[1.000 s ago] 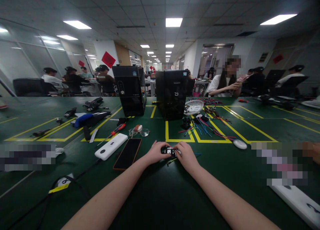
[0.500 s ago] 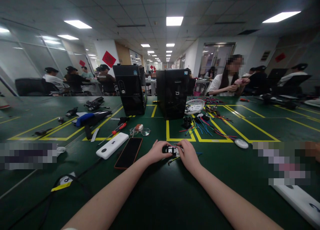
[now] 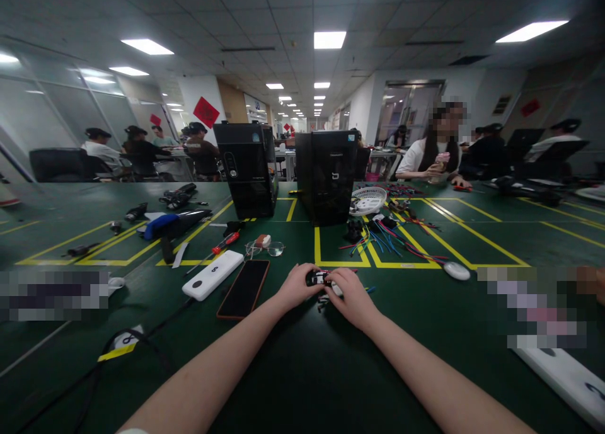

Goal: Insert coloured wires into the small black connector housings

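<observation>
In front of me, over the green table, my left hand (image 3: 297,285) closes its fingers around a small black-and-white part (image 3: 318,278) with wires. My right hand (image 3: 352,295) pinches the same part from the other side. Its fingertips cover much of the part, so its exact kind is unclear. Short loose wire ends (image 3: 323,302) show beneath the hands, and a blue wire tip sticks out past the right hand. A dark phone (image 3: 244,289) in an orange-brown case lies left of my left hand.
Two black computer towers (image 3: 326,177) stand behind. Coloured wires (image 3: 385,237), a white basket (image 3: 369,201) and a white oval piece (image 3: 456,270) are at right. To the left lie a white power bank (image 3: 213,275), glasses (image 3: 274,249) and a red-handled screwdriver (image 3: 225,242). Opposite sits a person (image 3: 432,160).
The part has turned and tipped between my hands, and my right fingers have shifted left over it. The person opposite has lowered one hand to a red tool on the table.
</observation>
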The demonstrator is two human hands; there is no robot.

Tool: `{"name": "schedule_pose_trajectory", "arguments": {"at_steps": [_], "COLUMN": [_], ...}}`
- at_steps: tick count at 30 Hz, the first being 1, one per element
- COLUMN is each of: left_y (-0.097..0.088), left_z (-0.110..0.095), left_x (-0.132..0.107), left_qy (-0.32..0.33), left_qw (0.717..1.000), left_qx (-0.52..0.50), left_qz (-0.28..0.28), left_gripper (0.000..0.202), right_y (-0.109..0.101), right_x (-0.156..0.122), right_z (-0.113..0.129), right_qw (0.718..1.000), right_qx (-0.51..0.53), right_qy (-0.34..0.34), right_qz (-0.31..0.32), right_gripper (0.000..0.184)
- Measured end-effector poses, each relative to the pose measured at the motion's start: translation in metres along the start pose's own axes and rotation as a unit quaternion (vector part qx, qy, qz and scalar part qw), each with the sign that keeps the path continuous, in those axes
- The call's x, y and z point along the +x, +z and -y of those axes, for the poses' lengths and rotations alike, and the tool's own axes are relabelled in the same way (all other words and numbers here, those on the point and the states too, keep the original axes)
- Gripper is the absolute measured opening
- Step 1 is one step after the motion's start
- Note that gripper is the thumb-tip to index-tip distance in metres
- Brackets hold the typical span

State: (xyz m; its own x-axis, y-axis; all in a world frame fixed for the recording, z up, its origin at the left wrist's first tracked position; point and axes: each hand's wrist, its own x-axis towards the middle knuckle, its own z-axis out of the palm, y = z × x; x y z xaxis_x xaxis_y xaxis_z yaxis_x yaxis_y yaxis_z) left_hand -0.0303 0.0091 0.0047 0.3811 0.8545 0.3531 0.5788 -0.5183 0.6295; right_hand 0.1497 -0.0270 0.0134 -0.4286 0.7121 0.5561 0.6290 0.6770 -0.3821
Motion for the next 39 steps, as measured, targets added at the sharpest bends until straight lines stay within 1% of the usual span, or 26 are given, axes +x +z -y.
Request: {"name": "schedule_pose_trajectory", "arguments": {"at_steps": [2, 4, 8, 11, 15, 18, 26, 33, 39], "left_y": [0.0, -0.001, -0.002, -0.002, -0.002, -0.002, -0.002, 0.0, 0.0], "left_z": [-0.002, -0.005, -0.013, -0.017, -0.02, -0.021, -0.021, -0.017, -0.014], "left_x": [-0.001, -0.001, -0.001, -0.001, -0.003, -0.003, -0.002, -0.001, -0.001], "left_qy": [0.027, 0.061, 0.106, 0.132, 0.159, 0.163, 0.142, 0.127, 0.125], "left_qw": [0.999, 0.997, 0.994, 0.99, 0.984, 0.982, 0.984, 0.988, 0.99], "left_qx": [-0.022, -0.034, -0.003, 0.038, 0.083, 0.098, 0.103, 0.084, 0.064], "left_qz": [-0.014, -0.026, -0.036, -0.024, -0.008, 0.0, -0.004, 0.004, 0.004], "left_gripper": [0.032, 0.034, 0.036, 0.037, 0.039, 0.04, 0.036, 0.039, 0.039], "right_y": [-0.001, 0.0, 0.002, 0.003, 0.003, 0.003, 0.004, 0.008, 0.007], "right_x": [0.0, 0.001, 0.0, 0.0, 0.001, 0.001, 0.002, 0.001, 0.001], "right_z": [-0.004, -0.007, -0.008, -0.006, -0.005, -0.004, -0.002, -0.005, -0.004], "right_qw": [0.999, 0.998, 0.997, 0.997, 0.997, 0.997, 0.997, 0.995, 0.995], "right_qx": [0.003, 0.004, -0.009, -0.022, -0.016, -0.008, -0.013, 0.008, 0.008], "right_qy": [0.024, 0.042, 0.043, 0.038, 0.039, 0.04, 0.041, 0.05, 0.049], "right_qz": [-0.032, -0.052, -0.067, -0.066, -0.065, -0.063, -0.071, -0.082, -0.083], "right_gripper": [0.017, 0.02, 0.023, 0.02, 0.009, 0.006, 0.011, 0.012, 0.012]}}
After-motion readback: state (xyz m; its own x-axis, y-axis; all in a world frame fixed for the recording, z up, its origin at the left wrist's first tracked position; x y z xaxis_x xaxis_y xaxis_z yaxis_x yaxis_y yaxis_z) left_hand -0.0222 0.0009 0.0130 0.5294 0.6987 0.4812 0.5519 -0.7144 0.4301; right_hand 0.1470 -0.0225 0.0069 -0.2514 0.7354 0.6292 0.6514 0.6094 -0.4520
